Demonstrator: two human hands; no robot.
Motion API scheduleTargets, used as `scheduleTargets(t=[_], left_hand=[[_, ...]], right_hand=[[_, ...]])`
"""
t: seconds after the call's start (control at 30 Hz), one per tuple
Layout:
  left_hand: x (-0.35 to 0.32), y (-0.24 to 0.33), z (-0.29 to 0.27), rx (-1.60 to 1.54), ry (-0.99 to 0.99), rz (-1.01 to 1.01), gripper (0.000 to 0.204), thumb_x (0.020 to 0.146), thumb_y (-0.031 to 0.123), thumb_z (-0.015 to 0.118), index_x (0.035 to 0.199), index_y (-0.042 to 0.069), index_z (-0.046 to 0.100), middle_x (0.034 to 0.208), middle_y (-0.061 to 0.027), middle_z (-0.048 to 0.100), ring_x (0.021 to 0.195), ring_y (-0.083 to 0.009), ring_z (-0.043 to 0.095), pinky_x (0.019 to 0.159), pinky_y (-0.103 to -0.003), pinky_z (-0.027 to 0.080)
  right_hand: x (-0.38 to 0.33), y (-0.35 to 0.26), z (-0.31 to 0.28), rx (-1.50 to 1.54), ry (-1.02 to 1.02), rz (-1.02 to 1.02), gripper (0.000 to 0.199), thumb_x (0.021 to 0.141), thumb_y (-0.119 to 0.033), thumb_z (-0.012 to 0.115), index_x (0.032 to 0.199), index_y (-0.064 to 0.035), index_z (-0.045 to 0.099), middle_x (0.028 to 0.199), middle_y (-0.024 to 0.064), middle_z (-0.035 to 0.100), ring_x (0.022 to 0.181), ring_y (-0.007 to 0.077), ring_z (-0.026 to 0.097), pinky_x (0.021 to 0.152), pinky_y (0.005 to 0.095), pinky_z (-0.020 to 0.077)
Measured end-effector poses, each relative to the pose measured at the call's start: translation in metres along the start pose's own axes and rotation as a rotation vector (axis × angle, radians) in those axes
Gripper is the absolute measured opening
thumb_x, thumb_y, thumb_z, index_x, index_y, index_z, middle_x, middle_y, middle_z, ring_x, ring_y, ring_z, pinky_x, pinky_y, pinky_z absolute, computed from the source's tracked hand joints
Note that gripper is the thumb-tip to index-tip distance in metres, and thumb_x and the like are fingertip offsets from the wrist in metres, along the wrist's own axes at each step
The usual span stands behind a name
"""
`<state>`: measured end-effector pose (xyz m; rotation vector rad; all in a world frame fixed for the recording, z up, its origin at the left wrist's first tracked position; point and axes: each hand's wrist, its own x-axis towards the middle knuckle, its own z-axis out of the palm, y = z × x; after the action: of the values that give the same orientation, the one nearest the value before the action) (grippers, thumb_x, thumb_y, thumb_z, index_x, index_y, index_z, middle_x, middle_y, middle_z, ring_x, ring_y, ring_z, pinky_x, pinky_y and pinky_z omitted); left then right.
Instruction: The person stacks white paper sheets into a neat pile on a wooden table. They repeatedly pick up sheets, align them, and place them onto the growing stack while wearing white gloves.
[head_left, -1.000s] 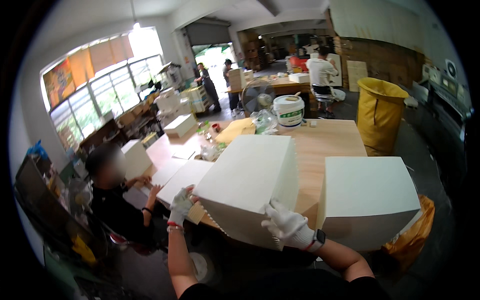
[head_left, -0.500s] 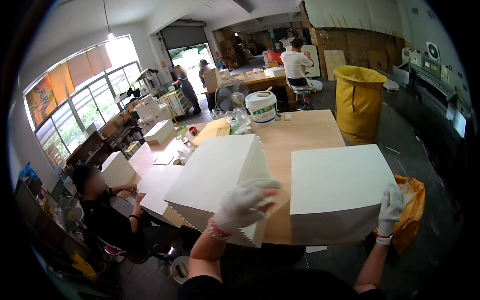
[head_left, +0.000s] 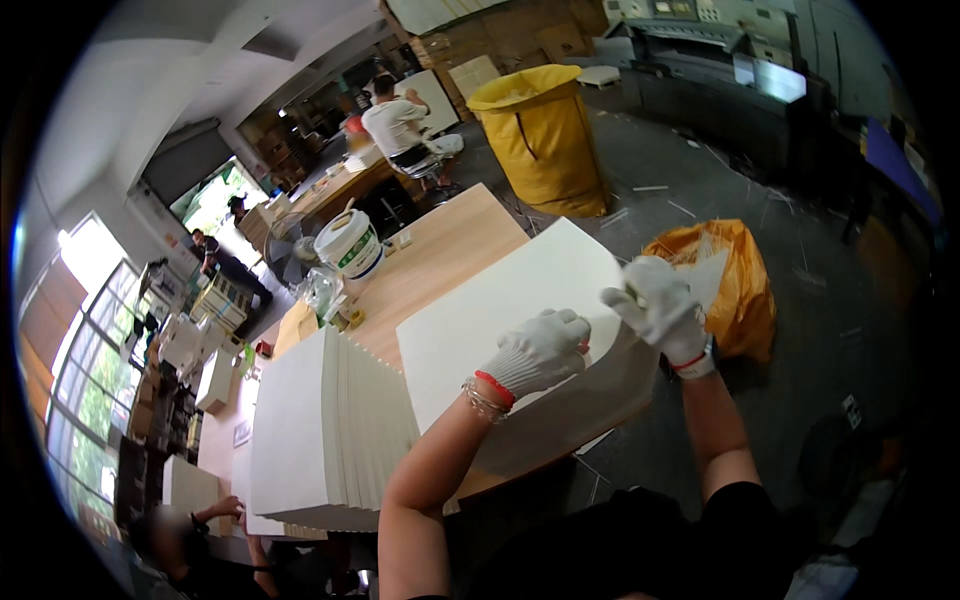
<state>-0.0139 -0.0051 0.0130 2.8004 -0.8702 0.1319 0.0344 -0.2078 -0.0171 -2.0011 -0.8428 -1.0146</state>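
At the near edge of the table (head_left: pixel 440 260), the left hand (head_left: pixel 543 350) and right hand (head_left: pixel 662 305) curve over the white stack (head_left: pixel 500 310), if pinching, I cannot tell.

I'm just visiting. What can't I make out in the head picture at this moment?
All in the head view:
- Under the left hand: hidden by the hand itself.
- Right hand: too indistinct to tell whether it grips the white stack.
- That stack's near left part: behind the left forearm.
- Contents of the white bucket: hidden by its walls.
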Motion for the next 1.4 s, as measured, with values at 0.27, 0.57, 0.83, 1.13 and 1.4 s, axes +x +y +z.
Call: scheduleTargets(t=[0.27, 0.57, 0.83, 1.13, 1.4], left_hand=[[0.003, -0.017, 0.026, -0.316, 0.230, 0.144, 0.007, 0.076, 0.001, 0.061, 0.080, 0.004, 0.056, 0.091, -0.0099, 0.061, 0.081, -0.0258, 0.059, 0.069, -0.035, 0.049], [-0.003, -0.019, 0.017, -0.638, 0.133, -0.019, 0.020, 0.077, 0.002, 0.071, 0.084, 0.002, 0.052, 0.099, -0.0101, 0.061, 0.085, -0.0176, 0.053, 0.078, -0.031, 0.045], [-0.006, -0.011, 0.019, -0.556, 0.227, -0.079, 0.036, 0.075, 0.007, 0.075, 0.107, 0.001, 0.059, 0.110, -0.0156, 0.060, 0.101, -0.0257, 0.058, 0.089, -0.031, 0.045], [-0.003, -0.018, 0.021, -0.465, 0.215, 0.104, 0.045, 0.078, 0.008, 0.073, 0.120, 0.005, 0.060, 0.127, -0.0176, 0.052, 0.111, -0.0296, 0.055, 0.092, -0.035, 0.044], [-0.009, -0.020, 0.021, -0.355, 0.149, 0.009, 0.046, 0.077, 0.007, 0.072, 0.122, 0.008, 0.059, 0.126, -0.0163, 0.052, 0.111, -0.0301, 0.055, 0.092, -0.035, 0.044]], right_hand=[[0.007, 0.015, 0.013, 0.085, 0.009, -0.061, 0.011, 0.088, -0.013, 0.058, 0.083, -0.0032, 0.059, 0.065, 0.0088, 0.044, 0.061, 0.0280, 0.048, 0.059, 0.0392, 0.0395], [0.002, 0.021, 0.016, -0.118, 0.122, -0.197, 0.029, 0.072, -0.003, 0.059, 0.101, 0.0025, 0.054, 0.065, 0.0069, 0.042, 0.056, 0.0219, 0.047, 0.051, 0.0346, 0.0387], [-0.002, 0.019, 0.016, 0.058, 0.144, -0.048, 0.028, 0.075, -0.011, 0.061, 0.100, -0.0004, 0.057, 0.066, 0.0067, 0.045, 0.061, 0.0239, 0.051, 0.059, 0.0362, 0.0423], [0.000, 0.017, 0.022, -0.107, 0.226, -0.144, 0.027, 0.090, -0.016, 0.058, 0.069, -0.0009, 0.051, 0.063, 0.0130, 0.045, 0.062, 0.0306, 0.050, 0.059, 0.0394, 0.0401], [0.002, 0.011, 0.018, 0.198, 0.174, 0.117, 0.030, 0.091, -0.020, 0.058, 0.068, -0.0020, 0.051, 0.063, 0.0130, 0.046, 0.062, 0.0318, 0.049, 0.061, 0.0398, 0.0402]])
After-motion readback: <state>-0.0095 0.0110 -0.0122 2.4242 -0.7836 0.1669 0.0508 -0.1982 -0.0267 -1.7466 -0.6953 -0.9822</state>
